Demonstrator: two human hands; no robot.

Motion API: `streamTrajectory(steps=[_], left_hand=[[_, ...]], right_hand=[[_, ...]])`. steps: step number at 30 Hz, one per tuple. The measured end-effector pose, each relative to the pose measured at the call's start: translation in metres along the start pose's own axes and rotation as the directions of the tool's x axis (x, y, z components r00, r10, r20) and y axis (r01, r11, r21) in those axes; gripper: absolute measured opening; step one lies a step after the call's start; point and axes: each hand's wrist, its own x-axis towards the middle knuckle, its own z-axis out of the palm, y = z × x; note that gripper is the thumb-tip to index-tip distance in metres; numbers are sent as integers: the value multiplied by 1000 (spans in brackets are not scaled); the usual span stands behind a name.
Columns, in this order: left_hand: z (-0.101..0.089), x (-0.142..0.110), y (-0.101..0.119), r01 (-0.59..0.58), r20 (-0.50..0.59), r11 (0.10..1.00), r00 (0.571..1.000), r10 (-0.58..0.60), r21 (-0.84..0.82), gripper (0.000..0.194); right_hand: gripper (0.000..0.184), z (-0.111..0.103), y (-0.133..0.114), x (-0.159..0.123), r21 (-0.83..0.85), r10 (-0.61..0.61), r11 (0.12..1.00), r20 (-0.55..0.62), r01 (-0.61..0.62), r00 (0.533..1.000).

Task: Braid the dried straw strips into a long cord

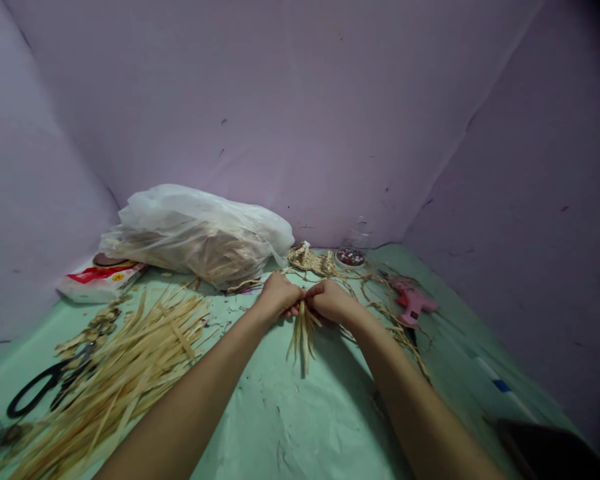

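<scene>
**Green surface (pixel 280 433), lilac walls (pixel 260 100), a strip bundle (pixel 305 333) mid-surface**

Left of the bundle and nearest, loose strips (pixel 145 353) spread beside black-handled scissors (pixel 34 392). The left hand (pixel 281 295) and right hand (pixel 331 302) meet at the bundle's top, fingers pinched closed on it; its ends fan nearward. Right of the bundle lie twisted cord (pixel 416 353) and a pink glue gun (pixel 416 304). Beyond it: a woven piece (pixel 314 262), a filled plastic bag (pixel 195 230) to its left, and a clear container (pixel 351 256) to its right.

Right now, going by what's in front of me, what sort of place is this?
Most likely a craft workspace: the left hand and right hand hold a bunch of pale strips, black-handled scissors lie to the left, and a pink glue gun to the right.
</scene>
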Motion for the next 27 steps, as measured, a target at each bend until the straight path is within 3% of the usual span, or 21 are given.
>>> streamTrajectory(steps=[2,7,12,15,18,22,24,27], left_hand=[[-2,3,-1,11,33,1000,999,-11,6,22],[-7,9,0,20,98,996,995,-29,92,16],[-5,13,5,14,67,985,997,-26,171,10],[-6,18,4,44,100,995,994,-53,88,10],[-12,22,2,147,173,989,975,-139,-32,15],[-18,23,3,207,261,978,946,-192,-30,18],[-19,22,4,231,304,973,927,-218,-7,19],[-18,21,5,241,317,970,918,-240,35,22]], right_hand=[[16,0,-3,-2,-37,-8,999,19,9,1000],[21,-2,-1,0,52,50,997,67,-54,996],[18,-2,6,7,82,54,995,34,-57,998],[16,-2,1,4,158,61,985,42,-67,997],[15,-5,-8,-3,268,119,954,84,-137,989],[14,-9,-14,-11,295,174,929,179,-221,968],[16,-10,-14,-11,237,154,950,209,-203,966],[15,-11,-13,-9,-49,102,994,11,-101,995]])
